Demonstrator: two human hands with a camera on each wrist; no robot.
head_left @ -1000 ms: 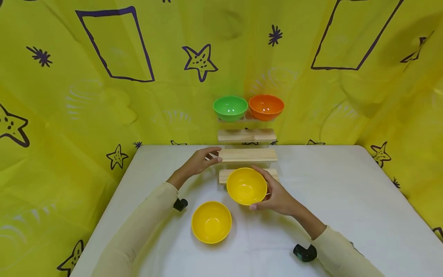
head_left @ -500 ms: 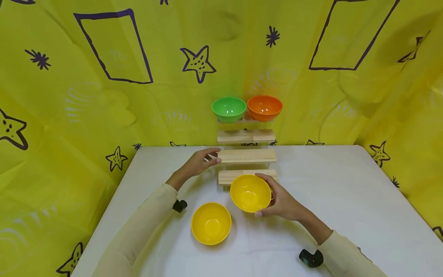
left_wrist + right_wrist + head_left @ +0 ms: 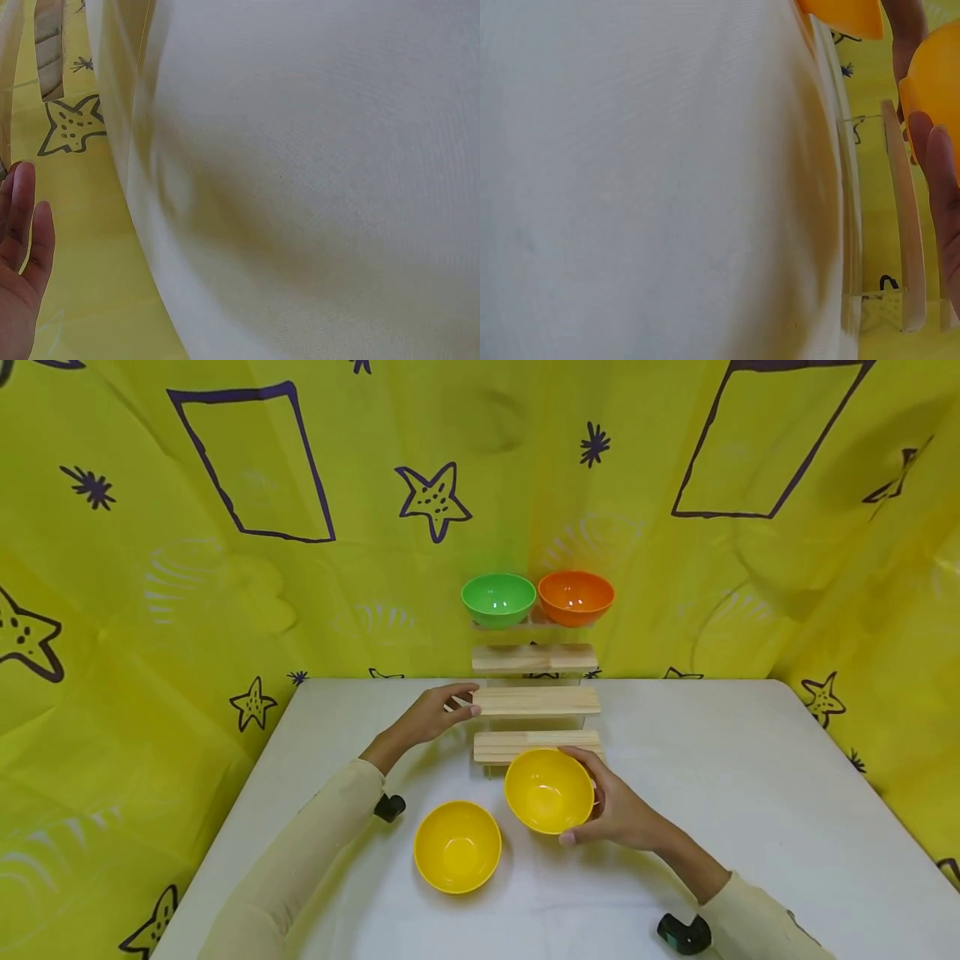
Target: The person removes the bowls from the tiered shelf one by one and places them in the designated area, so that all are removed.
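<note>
My right hand (image 3: 618, 810) grips a yellow bowl (image 3: 549, 791) by its right side, thumb near the front rim and fingers at the back. The bowl is tipped towards me and overlaps the front of a stepped wooden stand (image 3: 536, 701). At the stand's left side, my left hand (image 3: 427, 714) holds the end of a plank between thumb and fingers. A second yellow bowl (image 3: 457, 847) sits upright on the table, left of the held one. In the right wrist view the held bowl (image 3: 939, 75) shows beside my fingers (image 3: 941, 161).
A green bowl (image 3: 498, 600) and an orange bowl (image 3: 576, 598) stand side by side on the stand's top step. The white table (image 3: 735, 793) backs onto a yellow curtain (image 3: 375, 577) with drawn stars. Dark wrist devices (image 3: 684, 933) hang by both sleeves.
My right hand has drawn the yellow bowl towards me and slightly right, uncovering more of the lowest plank. The left hand stays at the stand.
</note>
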